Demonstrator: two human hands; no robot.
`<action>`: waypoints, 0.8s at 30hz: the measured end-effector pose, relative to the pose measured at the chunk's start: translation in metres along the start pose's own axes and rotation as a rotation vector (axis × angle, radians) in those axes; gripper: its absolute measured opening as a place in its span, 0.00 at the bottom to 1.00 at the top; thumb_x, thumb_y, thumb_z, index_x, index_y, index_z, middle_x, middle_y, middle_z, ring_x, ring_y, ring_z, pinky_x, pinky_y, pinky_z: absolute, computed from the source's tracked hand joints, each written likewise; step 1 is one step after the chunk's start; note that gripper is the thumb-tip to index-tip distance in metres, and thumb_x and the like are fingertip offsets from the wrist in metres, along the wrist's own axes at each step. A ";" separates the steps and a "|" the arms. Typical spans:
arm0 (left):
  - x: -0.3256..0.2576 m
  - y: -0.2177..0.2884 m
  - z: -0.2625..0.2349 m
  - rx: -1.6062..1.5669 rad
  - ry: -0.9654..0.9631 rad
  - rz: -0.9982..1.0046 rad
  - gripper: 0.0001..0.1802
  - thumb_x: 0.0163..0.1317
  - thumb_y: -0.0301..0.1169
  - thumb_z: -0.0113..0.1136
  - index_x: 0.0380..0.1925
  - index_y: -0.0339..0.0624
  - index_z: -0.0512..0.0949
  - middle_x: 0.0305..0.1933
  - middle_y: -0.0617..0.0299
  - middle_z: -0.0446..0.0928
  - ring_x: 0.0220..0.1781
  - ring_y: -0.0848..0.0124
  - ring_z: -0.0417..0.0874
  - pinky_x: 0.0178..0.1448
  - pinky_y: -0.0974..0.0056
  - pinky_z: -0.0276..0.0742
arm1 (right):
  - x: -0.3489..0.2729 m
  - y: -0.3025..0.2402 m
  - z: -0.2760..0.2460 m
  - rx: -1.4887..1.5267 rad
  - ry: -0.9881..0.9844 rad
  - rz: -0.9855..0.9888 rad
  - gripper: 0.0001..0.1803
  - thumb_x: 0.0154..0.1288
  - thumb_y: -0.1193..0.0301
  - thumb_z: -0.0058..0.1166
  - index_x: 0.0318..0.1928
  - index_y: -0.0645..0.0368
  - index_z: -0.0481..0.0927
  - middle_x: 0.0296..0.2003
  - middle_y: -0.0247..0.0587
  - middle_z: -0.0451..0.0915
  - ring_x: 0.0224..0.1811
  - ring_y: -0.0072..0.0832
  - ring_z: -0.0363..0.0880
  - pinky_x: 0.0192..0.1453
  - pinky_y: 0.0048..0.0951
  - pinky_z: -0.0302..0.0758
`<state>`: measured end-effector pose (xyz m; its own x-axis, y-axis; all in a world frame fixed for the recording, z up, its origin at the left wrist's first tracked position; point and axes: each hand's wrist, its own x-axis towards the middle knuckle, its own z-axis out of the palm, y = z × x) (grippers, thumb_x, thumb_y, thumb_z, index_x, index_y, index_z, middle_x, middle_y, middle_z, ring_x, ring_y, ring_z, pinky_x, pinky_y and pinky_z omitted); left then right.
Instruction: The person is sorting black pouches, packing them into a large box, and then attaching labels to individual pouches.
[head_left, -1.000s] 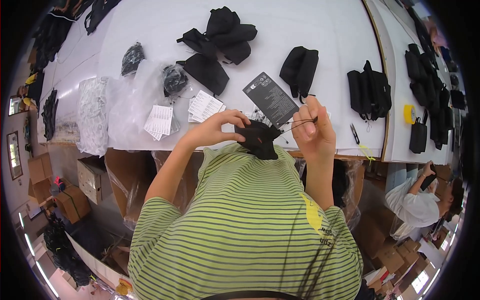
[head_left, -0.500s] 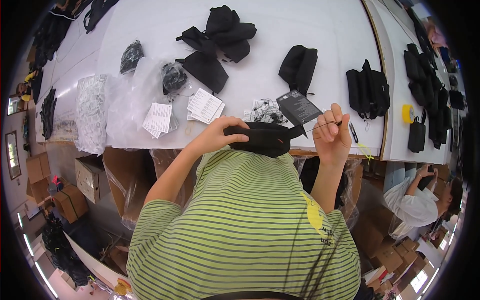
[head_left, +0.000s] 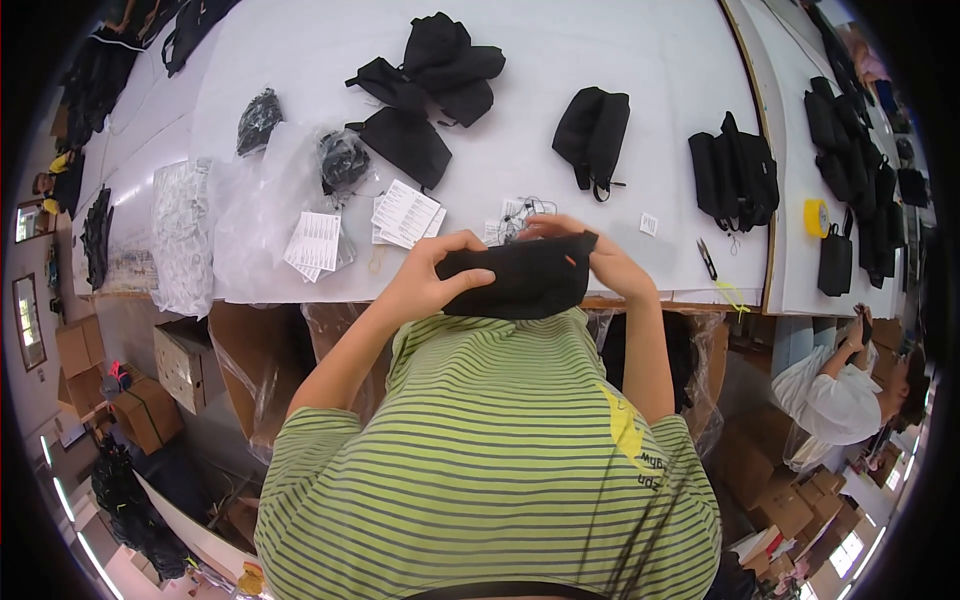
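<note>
My left hand (head_left: 437,278) grips the left end of a black fabric pouch (head_left: 520,278), thumb across its front. A small orange tab (head_left: 570,260) shows near the pouch's upper right corner. My right hand (head_left: 612,262) is at that corner, partly behind the pouch. Its fingers stretch left above the top edge, slightly blurred, and its thumb is hidden. Just past those fingers lies a heap of black strings (head_left: 528,212) with white labels. White printed cards (head_left: 408,212) lie left of it, and a small white label (head_left: 648,223) lies to the right.
Black pouches (head_left: 592,140) and a black pile (head_left: 440,70) lie farther back. Plastic bags (head_left: 250,210) cover the left. Thread snips (head_left: 707,258) lie near the front edge, with yellow tape (head_left: 816,218) beyond. Another person (head_left: 835,395) works at the right.
My right hand has come in from the right to the pouch's corner. The black card and string it held up are out of sight. The pouch has turned its broad side up.
</note>
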<state>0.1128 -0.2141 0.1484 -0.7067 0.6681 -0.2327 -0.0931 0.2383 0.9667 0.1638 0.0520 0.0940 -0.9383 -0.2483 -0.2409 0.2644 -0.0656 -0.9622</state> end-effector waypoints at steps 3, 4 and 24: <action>-0.001 -0.013 -0.003 -0.023 0.125 0.032 0.12 0.54 0.31 0.66 0.33 0.35 0.76 0.29 0.66 0.76 0.33 0.79 0.74 0.40 0.72 0.69 | 0.000 -0.005 0.015 -0.042 -0.224 0.346 0.20 0.71 0.66 0.43 0.58 0.62 0.71 0.55 0.40 0.74 0.58 0.25 0.69 0.64 0.28 0.63; -0.001 -0.018 -0.007 -0.075 0.183 -0.004 0.11 0.55 0.31 0.65 0.34 0.36 0.76 0.30 0.66 0.76 0.34 0.80 0.74 0.41 0.73 0.69 | -0.001 -0.013 0.019 -0.148 -0.297 0.503 0.20 0.71 0.67 0.42 0.60 0.61 0.70 0.56 0.39 0.73 0.59 0.25 0.68 0.63 0.28 0.63; -0.008 -0.025 -0.036 0.265 0.281 -0.049 0.13 0.55 0.32 0.65 0.35 0.35 0.76 0.30 0.61 0.78 0.33 0.75 0.76 0.40 0.69 0.71 | -0.035 0.009 -0.033 0.986 -0.030 -0.206 0.36 0.64 0.57 0.56 0.67 0.58 0.59 0.40 0.44 0.79 0.29 0.26 0.74 0.35 0.22 0.71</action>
<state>0.0953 -0.2504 0.1301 -0.8737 0.4414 -0.2042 0.0272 0.4636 0.8856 0.1916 0.0917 0.0900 -0.9841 -0.1654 -0.0648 0.1768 -0.8771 -0.4466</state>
